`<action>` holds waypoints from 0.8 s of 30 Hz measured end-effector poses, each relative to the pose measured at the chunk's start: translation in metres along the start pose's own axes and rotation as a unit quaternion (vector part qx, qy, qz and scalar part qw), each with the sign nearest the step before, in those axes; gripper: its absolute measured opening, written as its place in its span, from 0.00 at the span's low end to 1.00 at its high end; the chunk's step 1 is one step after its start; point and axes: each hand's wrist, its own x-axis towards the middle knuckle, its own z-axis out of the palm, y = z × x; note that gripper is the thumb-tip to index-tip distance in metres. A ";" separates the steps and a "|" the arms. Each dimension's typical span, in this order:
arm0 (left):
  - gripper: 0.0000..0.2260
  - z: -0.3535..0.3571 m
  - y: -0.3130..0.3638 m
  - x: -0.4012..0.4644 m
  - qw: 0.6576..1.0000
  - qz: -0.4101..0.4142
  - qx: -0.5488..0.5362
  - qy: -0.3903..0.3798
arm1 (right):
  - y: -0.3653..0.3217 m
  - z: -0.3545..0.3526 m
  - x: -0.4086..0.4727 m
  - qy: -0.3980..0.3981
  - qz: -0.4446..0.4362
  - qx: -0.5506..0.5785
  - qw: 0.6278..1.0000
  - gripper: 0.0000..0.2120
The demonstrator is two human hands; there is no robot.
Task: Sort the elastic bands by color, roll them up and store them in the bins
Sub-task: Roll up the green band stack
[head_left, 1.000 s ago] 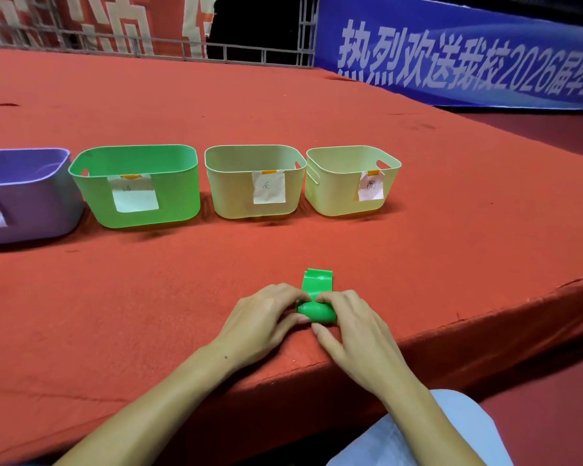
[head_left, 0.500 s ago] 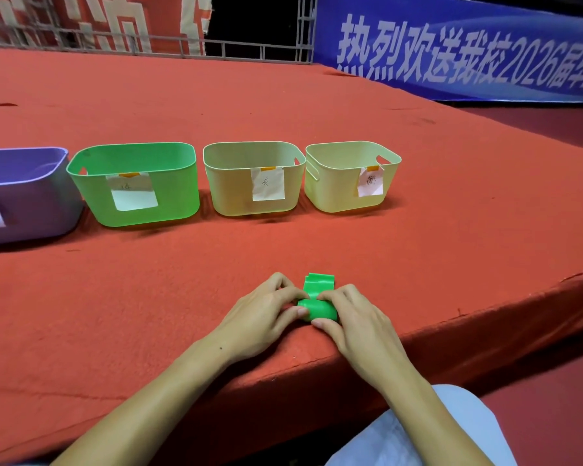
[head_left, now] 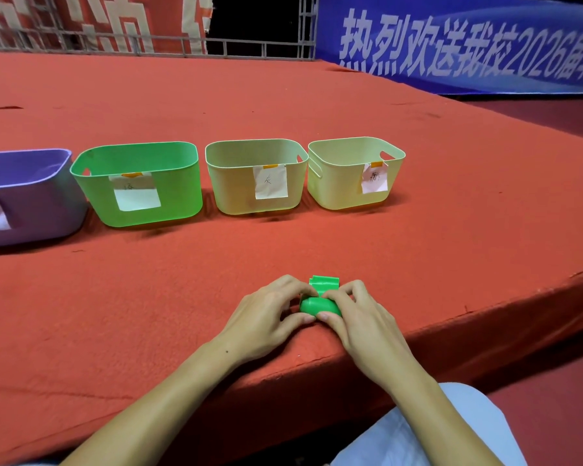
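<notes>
Surface: red carpeted worktop (head_left: 283, 122), front edge runs diagonally under the forearms; blue banner (head_left: 468, 45) with white characters behind, metal railing (head_left: 182, 45) at the far edge.
Band: green elastic band (head_left: 320, 304), mostly rolled into a short cylinder lying on the worktop near the front edge; a short flat tail sticks out on the far side, lying on the carpet.
Left hand: left hand (head_left: 266, 317) on the roll's left end, fingers curled over the top, thumb tucked against the near side; it grips the roll. Forearm comes in from lower left, wrist low over the worktop.
Right hand: right hand (head_left: 360, 317) on the roll's right end, fingers arched over the top, thumb on the near side, tip almost touching the left thumb; it grips the roll too. Forearm comes in from lower right across the worktop edge.
Bins: row well behind the hands, left to right: purple bin (head_left: 24, 196) cut by the frame, green bin (head_left: 138, 183), beige bin (head_left: 256, 176), pale yellow bin (head_left: 354, 173). Each has a paper label on its front; writing too small to read. Contents hidden by the walls.
Other: light blue clothing (head_left: 451, 432) on the person's lap at bottom right.
</notes>
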 end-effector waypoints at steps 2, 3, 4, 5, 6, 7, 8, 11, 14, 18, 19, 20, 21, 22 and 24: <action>0.15 0.000 0.000 0.000 1.000 -0.003 0.004 -0.010 | -0.001 0.000 -0.001 0.001 0.001 0.005 1.000 0.19; 0.15 0.000 0.000 0.000 1.000 -0.003 0.006 -0.014 | -0.001 0.000 -0.001 0.004 0.001 0.008 1.000 0.20; 0.15 0.000 0.000 0.000 1.000 -0.005 0.010 -0.018 | -0.002 0.000 -0.002 0.008 0.000 0.015 1.000 0.20; 0.15 0.000 0.000 0.001 1.000 -0.007 0.013 -0.022 | -0.003 -0.001 -0.003 0.013 -0.002 0.027 1.000 0.20; 0.15 0.000 -0.001 0.001 1.000 -0.010 0.015 -0.026 | -0.004 -0.001 -0.004 0.018 -0.003 0.041 0.999 0.19; 0.15 0.000 -0.001 0.001 0.999 -0.011 0.015 -0.030 | -0.004 -0.002 -0.005 0.020 -0.005 0.048 0.999 0.18; 0.15 0.001 -0.001 0.000 0.999 -0.012 0.015 -0.035 | -0.005 -0.002 -0.007 0.021 -0.007 0.046 0.999 0.17; 0.16 0.000 0.000 0.001 0.998 -0.019 0.024 -0.046 | -0.007 -0.005 -0.010 0.025 -0.007 0.017 1.000 0.18; 0.19 0.001 0.001 0.003 0.997 -0.031 0.034 -0.058 | -0.007 -0.007 -0.009 0.023 -0.015 -0.003 1.000 0.21; 0.16 0.003 0.000 0.005 0.996 -0.043 0.056 -0.063 | -0.005 -0.006 -0.008 0.025 -0.021 0.002 0.999 0.21; 0.16 0.004 0.001 0.006 0.995 -0.051 0.062 -0.059 | -0.005 -0.005 -0.007 0.027 -0.019 -0.001 0.999 0.20; 0.15 0.004 0.001 0.006 0.995 -0.059 0.067 -0.055 | -0.005 -0.005 -0.006 0.030 -0.017 -0.008 0.999 0.19; 0.16 0.005 0.002 0.006 0.994 -0.065 0.070 -0.050 | -0.005 -0.004 -0.004 0.032 -0.015 -0.017 0.999 0.19; 0.17 0.006 0.002 0.007 0.994 -0.073 0.069 -0.042 | -0.005 -0.004 -0.002 0.032 -0.014 -0.025 0.999 0.19; 0.19 0.008 0.003 0.007 0.995 -0.084 0.057 -0.019 | -0.004 -0.004 0.001 0.025 -0.013 -0.036 0.999 0.19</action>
